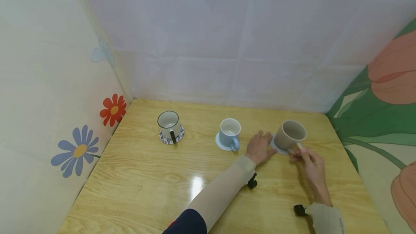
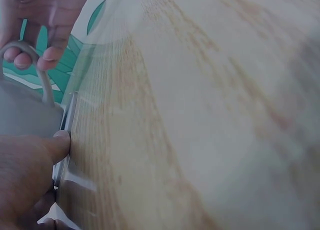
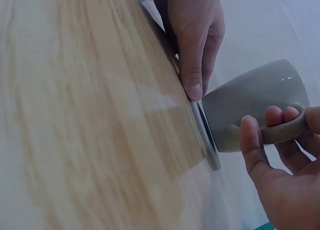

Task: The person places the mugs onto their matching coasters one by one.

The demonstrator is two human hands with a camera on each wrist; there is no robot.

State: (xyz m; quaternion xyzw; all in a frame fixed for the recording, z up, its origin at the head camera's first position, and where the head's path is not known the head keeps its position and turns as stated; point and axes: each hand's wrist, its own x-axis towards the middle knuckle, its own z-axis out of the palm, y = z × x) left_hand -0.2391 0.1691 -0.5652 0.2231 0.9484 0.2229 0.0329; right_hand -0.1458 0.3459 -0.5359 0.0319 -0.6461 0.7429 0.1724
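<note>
In the head view, a plain greyish-beige mug (image 1: 286, 136) stands at the right over a round pale coaster (image 1: 273, 143). My right hand (image 1: 312, 167) grips the mug by its handle (image 3: 282, 132), fingers hooked through the loop. Beside the mug, my left hand (image 1: 259, 148) is low on the table with its fingers extended. Its thumb (image 3: 195, 91) touches the coaster's edge. The right wrist view shows a thin dark line between mug base and coaster; whether they touch fully I cannot tell.
A light blue mug (image 1: 228, 138) sits on a pale round coaster (image 1: 219, 144) left of my left hand. Farther left, a white mug (image 1: 167, 122) with black rim and handle stands on a checked coaster (image 1: 165, 140). A white cloth (image 1: 195, 78) hangs behind the wooden table (image 1: 136, 180).
</note>
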